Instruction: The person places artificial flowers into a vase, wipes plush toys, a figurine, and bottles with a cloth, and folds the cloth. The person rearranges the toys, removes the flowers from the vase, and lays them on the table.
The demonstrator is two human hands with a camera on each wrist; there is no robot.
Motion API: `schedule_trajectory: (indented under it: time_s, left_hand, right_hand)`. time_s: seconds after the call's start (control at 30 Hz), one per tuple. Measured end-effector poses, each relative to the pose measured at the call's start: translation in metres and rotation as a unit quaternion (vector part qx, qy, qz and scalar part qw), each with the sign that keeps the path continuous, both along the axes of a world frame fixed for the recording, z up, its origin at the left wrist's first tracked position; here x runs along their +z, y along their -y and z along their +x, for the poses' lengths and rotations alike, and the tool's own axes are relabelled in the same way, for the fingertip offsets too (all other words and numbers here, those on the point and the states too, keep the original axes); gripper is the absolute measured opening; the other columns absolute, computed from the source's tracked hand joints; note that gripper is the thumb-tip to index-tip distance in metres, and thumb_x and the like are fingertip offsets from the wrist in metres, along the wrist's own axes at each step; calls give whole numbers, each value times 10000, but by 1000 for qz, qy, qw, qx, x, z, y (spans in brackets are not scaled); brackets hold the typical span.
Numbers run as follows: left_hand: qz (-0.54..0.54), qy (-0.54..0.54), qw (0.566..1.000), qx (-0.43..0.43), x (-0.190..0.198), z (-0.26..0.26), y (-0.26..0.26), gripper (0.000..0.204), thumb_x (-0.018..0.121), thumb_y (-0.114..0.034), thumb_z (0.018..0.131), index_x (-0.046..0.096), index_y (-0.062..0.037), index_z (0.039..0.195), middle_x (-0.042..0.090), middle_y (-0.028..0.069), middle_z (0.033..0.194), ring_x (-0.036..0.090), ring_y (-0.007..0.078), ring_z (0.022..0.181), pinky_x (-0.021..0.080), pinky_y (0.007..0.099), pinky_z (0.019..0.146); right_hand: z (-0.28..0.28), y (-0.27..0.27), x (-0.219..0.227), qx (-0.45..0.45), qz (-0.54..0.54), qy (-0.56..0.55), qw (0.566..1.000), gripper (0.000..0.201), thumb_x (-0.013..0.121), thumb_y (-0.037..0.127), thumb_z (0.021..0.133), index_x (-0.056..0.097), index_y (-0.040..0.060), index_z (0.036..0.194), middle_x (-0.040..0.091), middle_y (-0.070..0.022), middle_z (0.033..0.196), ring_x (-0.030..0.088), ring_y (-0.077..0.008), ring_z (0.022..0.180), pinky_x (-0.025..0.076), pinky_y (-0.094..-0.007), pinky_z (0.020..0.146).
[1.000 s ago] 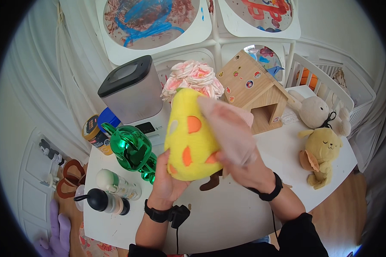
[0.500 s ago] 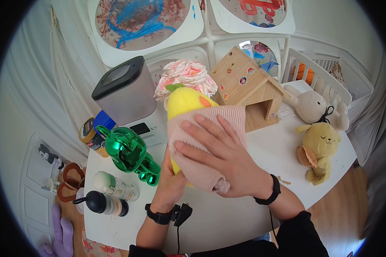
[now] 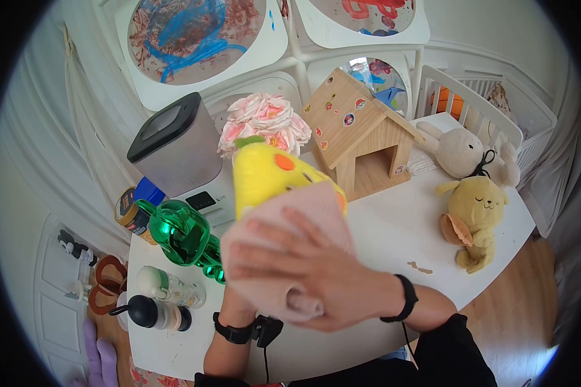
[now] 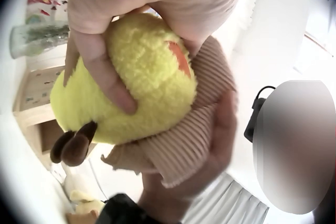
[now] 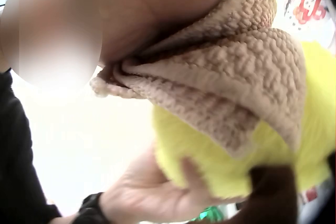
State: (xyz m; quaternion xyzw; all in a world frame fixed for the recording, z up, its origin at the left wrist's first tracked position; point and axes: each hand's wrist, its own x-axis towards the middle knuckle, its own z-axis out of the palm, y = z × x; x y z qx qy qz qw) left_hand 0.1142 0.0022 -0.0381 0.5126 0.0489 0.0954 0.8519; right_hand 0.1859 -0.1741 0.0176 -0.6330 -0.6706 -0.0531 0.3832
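Head view, left hand (image 4: 139, 1) gripping plush (image 3: 261, 177) tapering away, right hand (image 3: 316, 277) spread on cloth (image 3: 329, 216)

We see an orange-spotted yellow plush toy (image 3: 258, 184), a ribbed pink cloth (image 4: 178, 148) and a metallic green figurine (image 3: 181, 235).

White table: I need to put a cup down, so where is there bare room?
Mainly between the wooden house, right hand and yellow plush dog, bar a brown mark; some between the black-capped bottle and left forearm. Crowded: around the green figure, grey container and flowers.
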Motion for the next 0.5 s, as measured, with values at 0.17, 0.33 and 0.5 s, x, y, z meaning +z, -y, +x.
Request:
schedule_trajectory:
  time_s: [0.17, 0.33, 0.5]
  left_hand:
    - [113, 18, 993, -25, -1, -1, -6, 806, 806, -48, 764, 400, 14, 1458, 577, 95, 1364, 574, 182, 1242, 469, 354, 1049]
    - [211, 44, 975, -44, -4, -1, -9, 782, 803, -40, 763, 417, 16, 1441, 586, 96, 1350, 583, 181, 1227, 475, 350, 1039]
    - [288, 49, 953, -83, -7, -2, 1, 763, 800, -35, 763, 431, 18, 1428, 594, 96, 1339, 590, 180, 1216, 480, 346, 1031]
  right_hand:
    - [-15, -15, -18, 19, 23, 20, 999, 662, 670, 235, 834, 500, 32, 1441, 412, -124, 1558, 247, -293, 1522, 125, -505, 1245]
    - [9, -5, -6, -70, 59, 50, 995, 673, 692, 267, 830, 505, 48, 1438, 417, -137, 1554, 290, -307, 1503, 151, -517, 1236]
    - [33, 11, -1, -141, 83, 73, 984, 686, 678, 276, 808, 515, 113, 1454, 410, -123, 1572, 307, -340, 1496, 144, -548, 1227]
